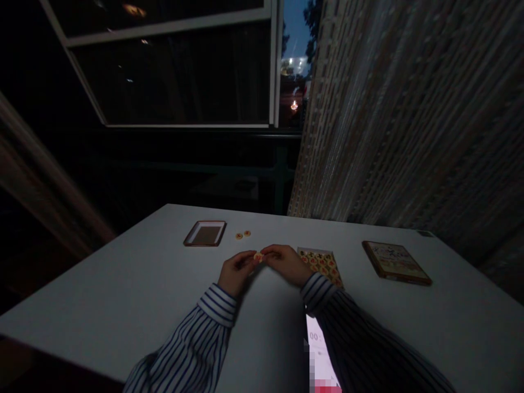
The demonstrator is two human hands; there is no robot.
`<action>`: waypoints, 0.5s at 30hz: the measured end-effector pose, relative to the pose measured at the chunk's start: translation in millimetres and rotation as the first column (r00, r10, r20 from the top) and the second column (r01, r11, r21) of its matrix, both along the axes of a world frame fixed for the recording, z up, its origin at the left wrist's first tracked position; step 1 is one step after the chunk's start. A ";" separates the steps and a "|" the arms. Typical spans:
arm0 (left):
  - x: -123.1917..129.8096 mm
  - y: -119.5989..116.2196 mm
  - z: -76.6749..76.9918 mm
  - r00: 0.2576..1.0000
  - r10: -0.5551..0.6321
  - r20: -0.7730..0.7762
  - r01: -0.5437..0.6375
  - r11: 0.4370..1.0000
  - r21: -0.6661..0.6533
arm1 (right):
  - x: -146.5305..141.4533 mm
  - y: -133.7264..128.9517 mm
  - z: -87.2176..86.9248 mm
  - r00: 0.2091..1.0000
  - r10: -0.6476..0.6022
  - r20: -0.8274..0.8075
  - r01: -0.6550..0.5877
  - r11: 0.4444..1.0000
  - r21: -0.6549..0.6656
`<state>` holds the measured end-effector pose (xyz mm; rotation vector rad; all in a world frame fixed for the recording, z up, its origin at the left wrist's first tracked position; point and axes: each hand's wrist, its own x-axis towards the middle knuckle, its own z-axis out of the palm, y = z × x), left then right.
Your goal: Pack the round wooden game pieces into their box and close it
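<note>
Near the middle of the white table, my left hand (237,271) and my right hand (287,263) meet at a round, pale piece with red marks (258,256), pinched between the fingertips of both. Two similar round pieces, the left one (239,236) and the right one (247,233), lie side by side just beyond my left hand. Beside my right wrist is a box holding several round pieces (323,265) in rows, some with dark marks and some with red; my right hand and sleeve hide part of it.
An open, shallow tray with a brown rim (222,233) lies at the back left of the table (164,305). A flat, decorated box (396,263) is at the right. A lit screen (321,349) shows under my right forearm. Beaded curtains (393,109) hang behind.
</note>
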<state>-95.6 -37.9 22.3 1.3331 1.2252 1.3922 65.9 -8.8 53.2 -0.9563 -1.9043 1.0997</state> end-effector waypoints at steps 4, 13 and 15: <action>2.9 -1.2 9.5 0.999 -0.016 0.034 0.018 0.998 -0.058 | 11.9 -0.8 10.6 0.997 -0.010 0.077 0.006 0.998 0.061; 29.8 4.7 18.9 0.996 -0.032 0.078 0.038 0.997 -0.074 | 62.3 -4.3 35.7 0.979 -0.194 0.067 0.185 0.976 0.118; 37.8 7.6 19.6 0.995 -0.034 0.093 0.042 0.996 -0.077 | 70.9 -4.3 35.0 0.972 -0.224 0.065 0.217 0.971 0.104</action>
